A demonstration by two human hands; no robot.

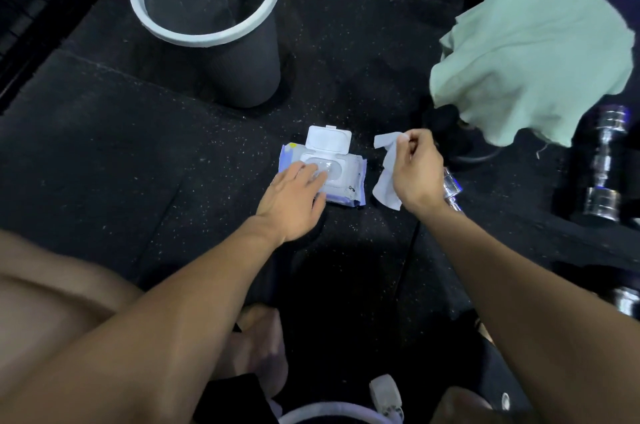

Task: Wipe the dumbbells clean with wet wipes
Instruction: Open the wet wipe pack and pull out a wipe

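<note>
Left hand [294, 196] is pressing straight fingers [313, 174] on the open wipes pack [346, 181] lying mid-floor; right hand [417, 174] is pinching a wipe [386, 181]; dumbbell [604, 163] is lying rightward.

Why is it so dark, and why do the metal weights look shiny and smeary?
Head view: the room is dim and the black floor swallows light; the chrome dumbbell throws back bright glints and looks blurred near the edge; the wide lens bends the bin and stretches the arms; the wet wipe and green cloth show brightest.
</note>
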